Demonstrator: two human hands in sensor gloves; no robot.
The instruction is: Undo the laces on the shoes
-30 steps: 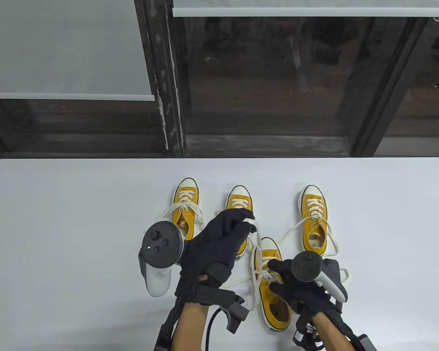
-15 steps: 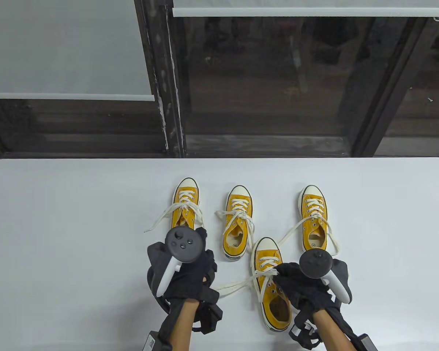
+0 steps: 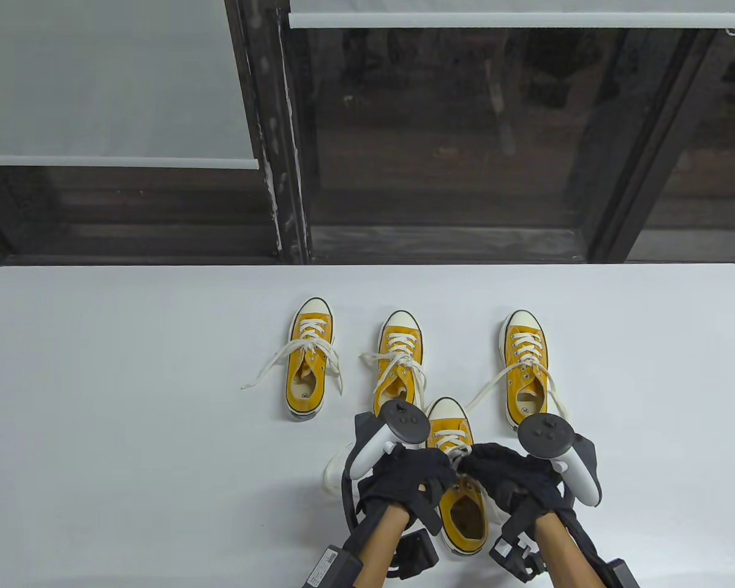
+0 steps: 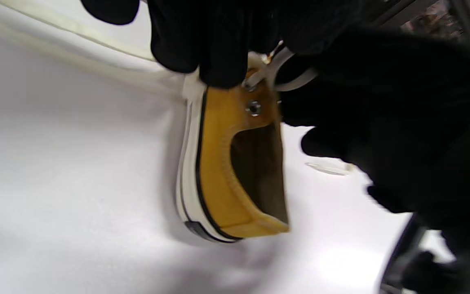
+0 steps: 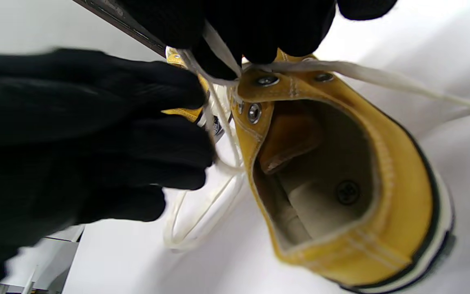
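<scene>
Four yellow sneakers with white laces stand on the white table (image 3: 128, 380). Both gloved hands meet over the nearest sneaker (image 3: 462, 520), at its upper eyelets. My left hand (image 3: 450, 468) comes in from the shoe's left and my right hand (image 3: 468, 462) from its right. In the right wrist view my right hand (image 5: 227, 53) pinches the lace (image 5: 365, 75) just above the top eyelets. In the left wrist view my left hand (image 4: 235, 69) grips at the shoe's (image 4: 227, 171) top eyelet, where a lace loop (image 4: 290, 79) shows. The knot area is hidden under the fingers.
The other sneakers stand further back: left (image 3: 309, 361), middle (image 3: 398, 361) and right (image 3: 527, 373), their laces lying loose on the table. A slack lace loop (image 3: 334, 471) lies left of the nearest shoe. A dark window frame (image 3: 282, 184) runs behind the table.
My left hand has come back from the middle shoe, then moved right to the nearest shoe's eyelets. The lace that stretched out to the left now lies slack. My right hand has stayed on the shoe.
</scene>
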